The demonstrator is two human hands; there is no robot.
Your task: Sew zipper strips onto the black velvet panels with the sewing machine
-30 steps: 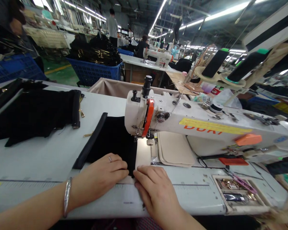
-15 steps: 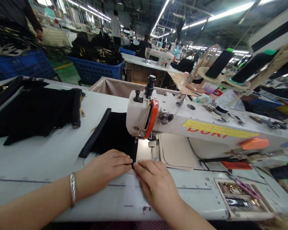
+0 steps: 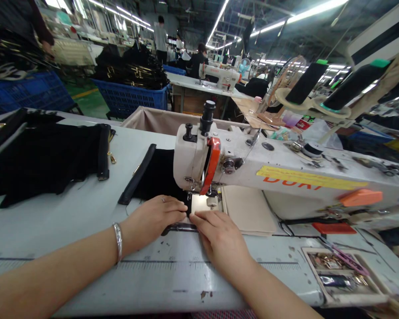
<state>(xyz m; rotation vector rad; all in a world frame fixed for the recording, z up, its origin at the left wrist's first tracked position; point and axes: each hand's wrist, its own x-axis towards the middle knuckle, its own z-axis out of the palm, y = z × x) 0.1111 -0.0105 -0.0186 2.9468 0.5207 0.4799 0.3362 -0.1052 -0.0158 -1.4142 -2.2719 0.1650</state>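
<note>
Looks to be at the lining-up and feeding step: steadies black cloth point(image 3: 156, 175), flat on the pale table point(image 3: 86, 226) and partly hidden by the head of a white sewing machine point(image 3: 286, 159). Presses the near part of that cloth with the left hand point(image 3: 151, 221), palm down, fingers together and lightly bent; rests the right hand point(image 3: 224, 237) just beside, bent much the same, fingertips at the cloth's right edge. Cannot tell of any pinch underneath. Next, seems to call for light, even pressure from both hands, keeping the edge straight and fingers clear of the needle. Shows orange lettering point(image 3: 270, 180) along the machine's arm, half covered by yellow tape point(image 3: 312, 178); perhaps reads DUKI, but not surely. Reads 400, 450 and 500 along the ruler strip point(image 3: 146, 266) on the table's near side.
</note>
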